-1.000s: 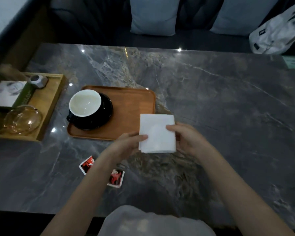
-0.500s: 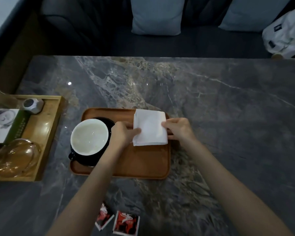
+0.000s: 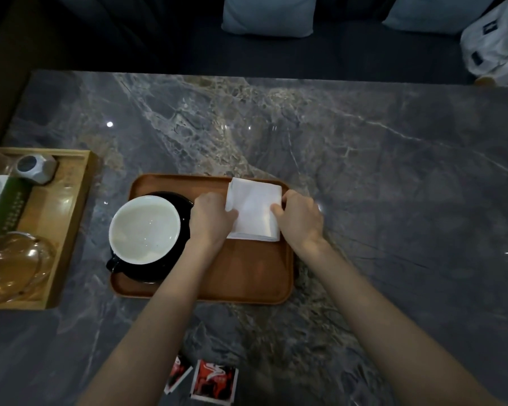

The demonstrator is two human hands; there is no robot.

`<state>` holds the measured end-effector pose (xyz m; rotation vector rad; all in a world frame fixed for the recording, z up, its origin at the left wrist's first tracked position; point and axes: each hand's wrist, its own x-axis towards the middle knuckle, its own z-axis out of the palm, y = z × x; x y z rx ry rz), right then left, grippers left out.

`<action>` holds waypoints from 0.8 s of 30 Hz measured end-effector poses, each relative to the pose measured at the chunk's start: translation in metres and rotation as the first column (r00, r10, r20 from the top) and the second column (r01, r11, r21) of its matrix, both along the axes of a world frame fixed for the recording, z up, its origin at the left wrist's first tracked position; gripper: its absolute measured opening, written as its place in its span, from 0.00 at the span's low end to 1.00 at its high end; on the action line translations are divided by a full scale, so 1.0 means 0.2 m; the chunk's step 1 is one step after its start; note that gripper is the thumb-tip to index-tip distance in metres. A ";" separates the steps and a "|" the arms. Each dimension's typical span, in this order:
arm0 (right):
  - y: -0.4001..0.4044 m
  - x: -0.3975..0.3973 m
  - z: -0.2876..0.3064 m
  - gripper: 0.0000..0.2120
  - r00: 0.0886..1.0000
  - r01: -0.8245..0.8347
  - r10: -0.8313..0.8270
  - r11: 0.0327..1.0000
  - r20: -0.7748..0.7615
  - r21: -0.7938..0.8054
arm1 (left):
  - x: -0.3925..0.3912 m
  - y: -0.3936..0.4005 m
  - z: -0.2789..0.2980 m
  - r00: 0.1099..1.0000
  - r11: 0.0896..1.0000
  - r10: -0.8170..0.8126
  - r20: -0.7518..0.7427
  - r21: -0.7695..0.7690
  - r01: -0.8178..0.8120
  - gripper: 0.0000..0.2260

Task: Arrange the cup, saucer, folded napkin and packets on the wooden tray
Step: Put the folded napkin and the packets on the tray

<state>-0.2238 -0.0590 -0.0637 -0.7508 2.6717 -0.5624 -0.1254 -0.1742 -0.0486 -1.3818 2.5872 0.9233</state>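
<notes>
Both hands pinch a folded napkin (image 3: 254, 210), soft white square w/ layered edges, at the far right corner of the wooden tray (image 3: 247, 276): left hand (image 3: 210, 219) clamped on its left edge, right hand (image 3: 298, 219) on its right. Smooth rounded-rect tray also carries a glossy black saucer (image 3: 185, 205) w/ round white-lined cup (image 3: 144, 230). Two red packets (image 3: 213, 380) lie flat on the veined grey marble table (image 3: 364, 171), near edge.
</notes>
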 end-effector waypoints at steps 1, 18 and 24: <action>0.00 0.00 0.00 0.12 1.000 -0.019 0.019 1.000 -0.009 0.008 | 0.00 0.00 0.00 1.000 1.000 -0.001 -0.007 0.002 0.001 0.10; 0.22 0.29 0.37 0.14 0.908 -0.392 0.395 0.919 0.143 -0.049 | 0.42 0.16 0.39 0.953 0.965 -0.262 -0.151 -0.046 0.258 0.10; 0.39 0.59 0.36 0.14 0.754 -0.650 0.652 0.758 0.081 -0.052 | 0.80 0.31 0.36 0.965 0.967 -0.227 -0.130 -0.146 0.208 0.09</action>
